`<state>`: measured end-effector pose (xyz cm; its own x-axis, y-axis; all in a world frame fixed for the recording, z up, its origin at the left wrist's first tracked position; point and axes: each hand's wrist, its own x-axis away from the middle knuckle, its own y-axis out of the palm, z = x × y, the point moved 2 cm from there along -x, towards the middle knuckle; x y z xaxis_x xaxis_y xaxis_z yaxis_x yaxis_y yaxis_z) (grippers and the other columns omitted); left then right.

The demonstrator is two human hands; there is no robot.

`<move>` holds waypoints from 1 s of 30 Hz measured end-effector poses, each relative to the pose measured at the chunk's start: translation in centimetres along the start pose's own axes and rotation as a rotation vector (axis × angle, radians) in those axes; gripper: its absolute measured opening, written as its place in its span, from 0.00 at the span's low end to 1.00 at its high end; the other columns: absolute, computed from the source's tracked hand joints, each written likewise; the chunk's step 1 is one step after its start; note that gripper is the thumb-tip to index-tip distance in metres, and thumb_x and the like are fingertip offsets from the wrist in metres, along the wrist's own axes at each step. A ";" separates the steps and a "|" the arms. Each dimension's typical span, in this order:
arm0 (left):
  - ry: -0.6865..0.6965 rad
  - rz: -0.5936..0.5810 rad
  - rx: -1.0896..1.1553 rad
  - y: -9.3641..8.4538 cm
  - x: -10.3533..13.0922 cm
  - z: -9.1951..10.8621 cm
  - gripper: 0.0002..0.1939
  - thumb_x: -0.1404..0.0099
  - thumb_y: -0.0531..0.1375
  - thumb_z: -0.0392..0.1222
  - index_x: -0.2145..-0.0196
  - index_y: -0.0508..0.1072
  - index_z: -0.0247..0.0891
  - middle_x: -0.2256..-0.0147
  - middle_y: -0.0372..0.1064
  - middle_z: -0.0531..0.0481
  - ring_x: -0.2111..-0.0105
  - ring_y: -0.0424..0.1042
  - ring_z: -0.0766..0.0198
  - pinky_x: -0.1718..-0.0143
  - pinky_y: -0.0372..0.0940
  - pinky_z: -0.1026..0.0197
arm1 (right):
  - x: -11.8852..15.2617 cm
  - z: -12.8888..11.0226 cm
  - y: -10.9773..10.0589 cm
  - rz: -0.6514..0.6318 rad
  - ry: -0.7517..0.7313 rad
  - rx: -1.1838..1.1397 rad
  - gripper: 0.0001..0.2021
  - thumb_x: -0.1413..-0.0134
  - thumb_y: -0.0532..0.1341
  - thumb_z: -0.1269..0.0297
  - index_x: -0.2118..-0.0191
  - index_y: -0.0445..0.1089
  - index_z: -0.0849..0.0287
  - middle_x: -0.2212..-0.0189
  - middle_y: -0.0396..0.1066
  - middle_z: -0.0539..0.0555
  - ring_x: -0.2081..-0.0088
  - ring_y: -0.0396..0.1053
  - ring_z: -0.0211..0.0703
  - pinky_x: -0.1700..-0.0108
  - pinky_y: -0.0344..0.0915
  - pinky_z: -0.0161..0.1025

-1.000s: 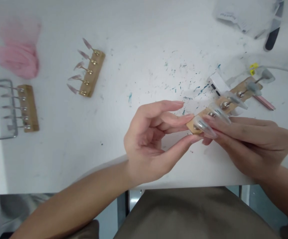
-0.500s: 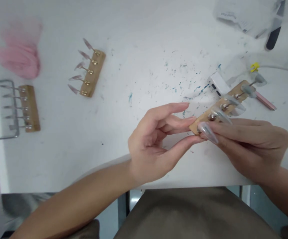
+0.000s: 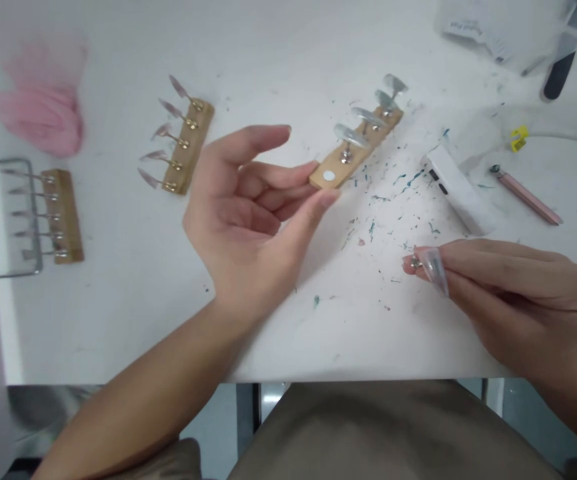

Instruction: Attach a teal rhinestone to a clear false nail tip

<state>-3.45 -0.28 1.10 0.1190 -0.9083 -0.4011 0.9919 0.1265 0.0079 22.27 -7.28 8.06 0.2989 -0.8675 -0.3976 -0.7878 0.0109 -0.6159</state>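
My left hand (image 3: 258,207) pinches one end of a wooden nail stand (image 3: 337,170) between thumb and fingers, its index finger held free. Several glossy pointed press-on nails (image 3: 351,135) stand on metal posts along this strip, and a pale round spot shows at the bare near end. Lower right, my right hand (image 3: 518,293) grips a metal post with a clear pointed false nail (image 3: 435,270) on it, apart from the strip. The post's small silver base shows at the fingertips.
Two more wooden stands with nails, one (image 3: 188,147) upright-left and one (image 3: 66,217) beside a metal frame (image 3: 32,227), lie left. A pink cloth (image 3: 43,120) is behind. Right are a white box-like device (image 3: 456,190), pink pen (image 3: 528,197), plastic packet (image 3: 493,33) and blue-green flecks.
The nail on its post has come off the wooden stand in my right hand. My left hand has carried the stand left and away from me, leaving the hands apart.
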 end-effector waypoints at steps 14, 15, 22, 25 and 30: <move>-0.011 -0.144 -0.479 -2.3 -1.5 -1.6 0.35 0.34 0.91 0.56 0.37 0.84 0.51 0.51 0.93 0.56 0.49 0.93 0.51 0.37 0.84 0.43 | 0.4 0.4 -0.4 0.024 0.084 -0.006 0.09 0.22 0.72 0.76 0.47 0.89 0.58 0.47 0.83 0.45 0.52 0.84 0.14 0.49 0.78 0.05; 0.002 -0.181 -0.533 -2.5 -1.5 -1.8 0.34 0.33 0.90 0.57 0.36 0.85 0.52 0.50 0.94 0.55 0.48 0.93 0.49 0.36 0.83 0.41 | 0.6 0.4 -0.4 0.028 0.100 -0.006 0.10 0.23 0.72 0.76 0.46 0.89 0.57 0.47 0.83 0.45 0.51 0.84 0.15 0.49 0.78 0.06; 0.110 -0.298 -0.582 -2.7 -1.9 -2.4 0.31 0.19 0.78 0.66 0.31 0.82 0.47 0.38 0.89 0.42 0.34 0.85 0.38 0.21 0.74 0.30 | 1.5 0.8 -0.4 0.049 0.154 0.024 0.14 0.24 0.73 0.77 0.43 0.88 0.53 0.44 0.83 0.42 0.49 0.84 0.14 0.50 0.77 0.07; 0.175 -0.308 -0.515 -1.7 -1.3 -0.9 0.22 0.15 0.75 0.62 0.34 0.85 0.48 0.41 0.89 0.42 0.36 0.86 0.39 0.21 0.75 0.30 | 1.9 1.1 -0.2 0.066 0.162 0.036 0.15 0.25 0.74 0.77 0.41 0.88 0.51 0.44 0.83 0.41 0.52 0.83 0.12 0.52 0.75 0.06; 0.189 -0.468 -0.107 1.3 1.1 2.5 0.14 0.19 0.80 0.39 0.39 0.92 0.48 0.49 0.94 0.47 0.58 0.90 0.60 0.50 0.88 0.55 | 1.7 1.2 0.2 0.052 0.182 -0.010 0.14 0.25 0.74 0.75 0.40 0.89 0.53 0.49 0.83 0.45 0.53 0.83 0.15 0.48 0.81 0.09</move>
<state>-1.91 -2.15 2.97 -0.3565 -0.7906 -0.4978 0.9259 -0.2275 -0.3017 23.29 -8.20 6.44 0.1559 -0.9415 -0.2987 -0.8055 0.0539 -0.5901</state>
